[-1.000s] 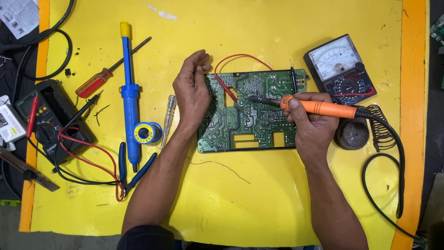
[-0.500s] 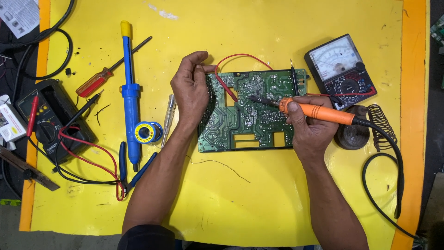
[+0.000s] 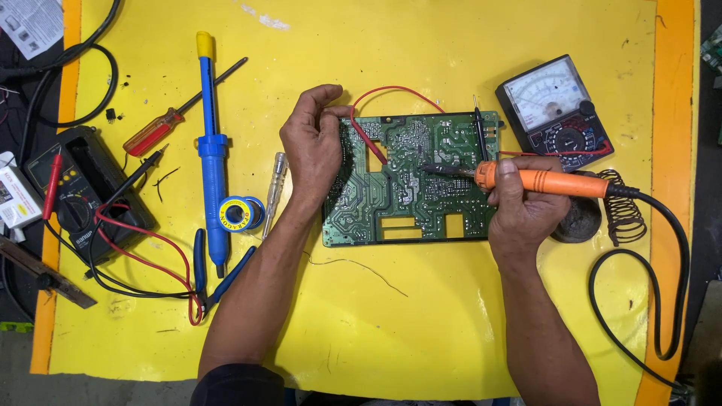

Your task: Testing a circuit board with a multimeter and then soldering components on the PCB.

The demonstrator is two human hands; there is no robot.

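Resting on the yellow counter (image 3: 451, 316), the green circuit board (image 3: 410, 180) lies solder side up between both hands. The right hand (image 3: 523, 207), at the board's 3 o'clock edge, has its fingers wrapped tight around an orange soldering iron (image 3: 545, 181) whose tip touches the board's middle. The left hand (image 3: 316, 143), at the board's 10 o'clock corner, pinches its fingers closed by a red wire (image 3: 372, 120); what they hold, I cannot tell.

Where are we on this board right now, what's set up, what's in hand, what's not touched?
Set up: green circuit board lies solder side up on the yellow mat. In hand: right hand holds the orange soldering iron, tip on the board; left hand pinches at the board's upper left edge. Untouched: blue solder sucker, solder reel.
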